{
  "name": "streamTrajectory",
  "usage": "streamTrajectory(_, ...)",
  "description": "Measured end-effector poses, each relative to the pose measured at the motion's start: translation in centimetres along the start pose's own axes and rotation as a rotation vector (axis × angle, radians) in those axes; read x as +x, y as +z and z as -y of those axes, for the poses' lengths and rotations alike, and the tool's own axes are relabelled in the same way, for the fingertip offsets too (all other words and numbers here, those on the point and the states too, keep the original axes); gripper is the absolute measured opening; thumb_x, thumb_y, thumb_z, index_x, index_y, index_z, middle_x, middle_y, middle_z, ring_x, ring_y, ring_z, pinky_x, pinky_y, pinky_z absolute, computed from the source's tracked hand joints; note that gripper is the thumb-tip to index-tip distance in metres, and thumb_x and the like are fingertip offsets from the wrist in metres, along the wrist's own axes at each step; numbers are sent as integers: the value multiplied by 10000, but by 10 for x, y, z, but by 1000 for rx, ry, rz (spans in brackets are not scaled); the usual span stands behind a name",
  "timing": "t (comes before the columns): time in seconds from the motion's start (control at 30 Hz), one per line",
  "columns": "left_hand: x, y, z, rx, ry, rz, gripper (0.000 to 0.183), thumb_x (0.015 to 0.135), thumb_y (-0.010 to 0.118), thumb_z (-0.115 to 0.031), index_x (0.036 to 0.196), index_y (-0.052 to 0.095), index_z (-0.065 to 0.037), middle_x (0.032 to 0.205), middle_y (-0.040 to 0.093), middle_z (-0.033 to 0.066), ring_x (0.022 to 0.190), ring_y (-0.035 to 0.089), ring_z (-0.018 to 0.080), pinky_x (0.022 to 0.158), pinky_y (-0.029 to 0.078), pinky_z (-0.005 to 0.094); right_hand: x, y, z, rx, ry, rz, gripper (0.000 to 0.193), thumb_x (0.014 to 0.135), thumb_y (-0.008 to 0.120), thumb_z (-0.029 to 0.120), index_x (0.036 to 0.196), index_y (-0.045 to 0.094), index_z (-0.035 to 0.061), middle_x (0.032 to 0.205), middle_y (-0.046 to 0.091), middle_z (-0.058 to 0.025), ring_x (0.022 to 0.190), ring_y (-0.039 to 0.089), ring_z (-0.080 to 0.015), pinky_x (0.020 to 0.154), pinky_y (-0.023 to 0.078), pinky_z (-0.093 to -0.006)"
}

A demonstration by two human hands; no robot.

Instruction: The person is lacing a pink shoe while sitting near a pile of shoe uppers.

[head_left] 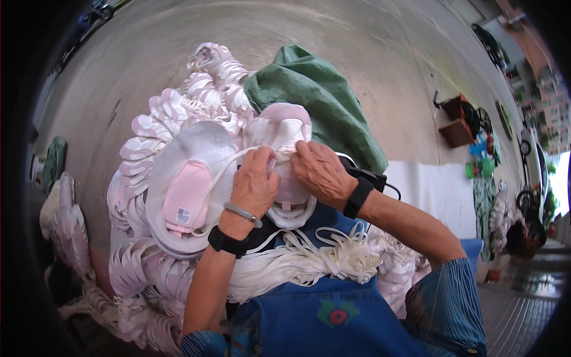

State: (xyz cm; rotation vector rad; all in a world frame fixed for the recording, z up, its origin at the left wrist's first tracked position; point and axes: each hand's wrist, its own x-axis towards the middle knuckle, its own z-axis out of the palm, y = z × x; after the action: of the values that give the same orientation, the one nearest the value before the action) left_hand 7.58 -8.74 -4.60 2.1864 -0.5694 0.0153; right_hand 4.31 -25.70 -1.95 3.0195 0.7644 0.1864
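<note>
Pink-and-white shoe upper [289, 128] sits before the person, beside the green sack [315, 89] | left hand [256, 181]: fingers pinched on white lace [221, 174] | right hand [321, 172]: fingertips at the upper's opening, exact grip hidden, cannot tell | 1 lace bundle [303, 265] lies nearer the body.

Grey concrete ground [386, 71] carries a white sheet [437, 193] and stacked pink-and-white shoe uppers [140, 146].
</note>
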Motion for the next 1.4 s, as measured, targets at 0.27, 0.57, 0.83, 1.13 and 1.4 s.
streamTrajectory(0.27, -2, 1, 9, -12, 8, -10, 235, 733, 571, -38, 963, 528, -19, 884, 546, 190, 835, 551, 378, 746, 447, 430, 3, -1, -4, 25, -72, 57, 139, 747, 543, 73, 842, 523, -27, 839, 494, -153, 770, 548, -268, 691, 467, -368)
streamTrajectory(0.57, 2, -3, 14, -118, -38, 1, 189, 742, 573, -45, 924, 532, -13, 844, 559, 182, 800, 563, 358, 723, 464, 410, 4, -27, 20, 462, 208, -2, 200, 773, 544, 27, 964, 485, 11, 900, 472, -165, 843, 550, -375, 704, 472, -437)
streamTrajectory(0.83, 6, -5, 36, -142, 69, 9, 138, 740, 529, -40, 875, 512, -11, 823, 538, 183, 777, 536, 366, 691, 438, 432, 10, 1, 37, 565, 290, 78, 151, 829, 486, 49, 954, 447, -25, 955, 539, -256, 785, 583, -452, 681, 474, -521)
streamTrajectory(1.13, 9, 4, 33, -158, -46, 49, 163, 739, 546, -57, 892, 523, -5, 862, 561, 213, 847, 547, 401, 762, 442, 446, 22, 15, 40, 466, 407, -80, 156, 811, 595, 123, 907, 632, 5, 857, 631, -206, 795, 618, -381, 713, 495, -434)
streamTrajectory(1.4, 8, 3, 25, -196, -117, 99, 187, 741, 597, -74, 895, 524, 1, 885, 576, 214, 877, 559, 392, 786, 447, 433, 29, 13, 32, 391, 375, -30, 146, 810, 572, 135, 793, 597, -8, 759, 618, -219, 714, 605, -399, 638, 480, -453)
